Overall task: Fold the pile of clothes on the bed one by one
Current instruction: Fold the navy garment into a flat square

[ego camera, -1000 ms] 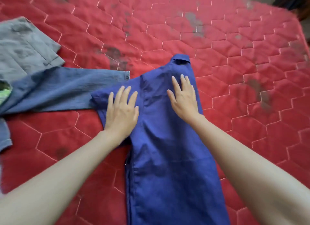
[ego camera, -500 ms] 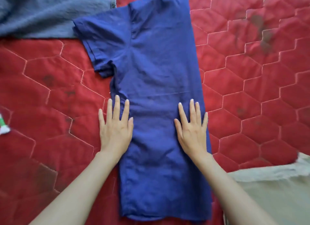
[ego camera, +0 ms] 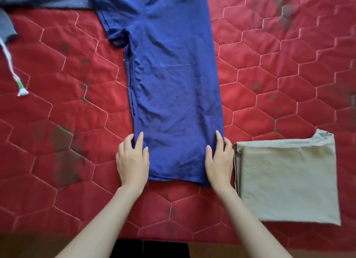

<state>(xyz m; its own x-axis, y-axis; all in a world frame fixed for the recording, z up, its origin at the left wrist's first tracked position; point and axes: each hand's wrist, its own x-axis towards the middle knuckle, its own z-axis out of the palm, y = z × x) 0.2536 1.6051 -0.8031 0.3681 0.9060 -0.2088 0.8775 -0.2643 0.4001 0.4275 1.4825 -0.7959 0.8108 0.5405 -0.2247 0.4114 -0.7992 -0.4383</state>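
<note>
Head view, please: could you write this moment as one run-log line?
stage: bottom fold starting | left hand: grips hem corner of half-folded dark blue cotton T-shirt | right hand: grips opposite corner

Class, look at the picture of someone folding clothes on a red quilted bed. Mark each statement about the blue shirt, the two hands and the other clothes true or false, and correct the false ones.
1. The blue shirt lies folded lengthwise into a long strip. True.
2. The left hand and right hand are at the shirt's collar. False: they are at its bottom hem corners, one on each side edge.
3. A folded beige garment lies just right of the shirt's lower end. True.
4. The shirt's short sleeve is tucked out of sight. False: it sticks out on the left near the top.
5. A white drawstring lies on the red quilt at the left. True.
</note>
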